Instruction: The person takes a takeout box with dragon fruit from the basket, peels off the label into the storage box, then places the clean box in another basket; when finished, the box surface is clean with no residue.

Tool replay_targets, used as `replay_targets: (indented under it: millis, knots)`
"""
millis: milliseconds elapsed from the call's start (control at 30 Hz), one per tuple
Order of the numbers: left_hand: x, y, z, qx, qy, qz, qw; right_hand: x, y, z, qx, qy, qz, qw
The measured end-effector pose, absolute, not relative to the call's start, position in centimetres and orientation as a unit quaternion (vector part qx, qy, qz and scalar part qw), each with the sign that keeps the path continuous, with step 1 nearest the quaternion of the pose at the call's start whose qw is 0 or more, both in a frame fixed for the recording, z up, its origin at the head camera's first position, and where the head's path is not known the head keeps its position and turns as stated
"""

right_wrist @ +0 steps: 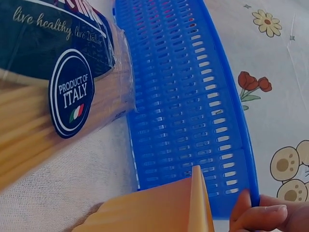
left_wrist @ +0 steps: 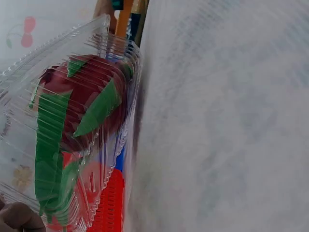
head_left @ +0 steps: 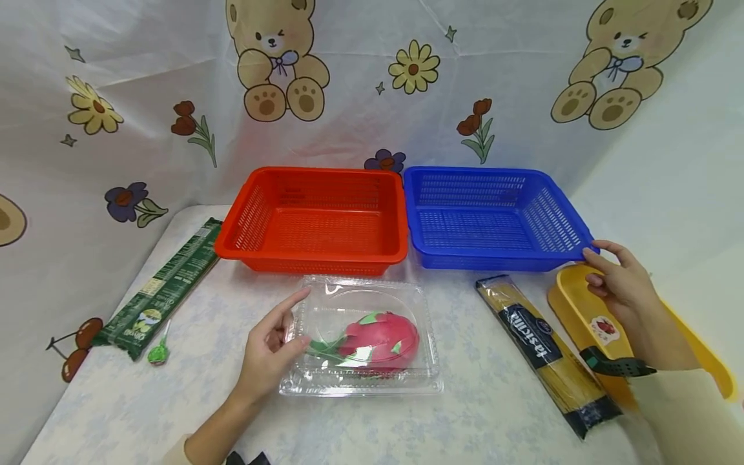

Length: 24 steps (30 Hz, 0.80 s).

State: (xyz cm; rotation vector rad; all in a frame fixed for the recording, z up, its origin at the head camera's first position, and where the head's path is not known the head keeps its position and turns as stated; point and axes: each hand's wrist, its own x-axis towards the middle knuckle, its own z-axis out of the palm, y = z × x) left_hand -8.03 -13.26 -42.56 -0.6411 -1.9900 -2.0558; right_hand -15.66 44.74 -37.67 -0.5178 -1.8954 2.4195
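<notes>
A clear plastic clamshell box [head_left: 360,297] lies on the table, with a pink and green dragon fruit [head_left: 383,342] inside it. My left hand [head_left: 270,349] grips the box by its left side, thumb and index finger spread along that edge. In the left wrist view the curled fingers [left_wrist: 19,217] show at the lower left corner, beside the box. At the far right, my right hand [head_left: 624,284] pinches the front right corner of the blue basket [head_left: 476,252]. That same hand hangs over a yellow plastic container [head_left: 572,294] that bears a strawberry sticker.
A red basket [head_left: 314,255] stands left of the blue one. Between the box and the yellow container lies a pack of spaghetti [head_left: 540,349]. At the left are a long green packet [head_left: 168,284] and a green lollipop [head_left: 158,352]. A patterned cloth [head_left: 349,84] hangs behind.
</notes>
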Motion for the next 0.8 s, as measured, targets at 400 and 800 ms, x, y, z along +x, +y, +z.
replay_targets:
  millis: [400, 800]
  knots:
    - [-8.2, -12.1, -39.5, -0.227, -0.632, -0.738, 0.065, -15.7, 45.0, -37.8, -0.152, -0.607, 0.780, 0.015]
    - [-12.3, -9.7, -33.8, -0.225, -0.561, -0.790, 0.100, -15.8, 45.3, -38.1, -0.137, -0.601, 0.787, 0.016]
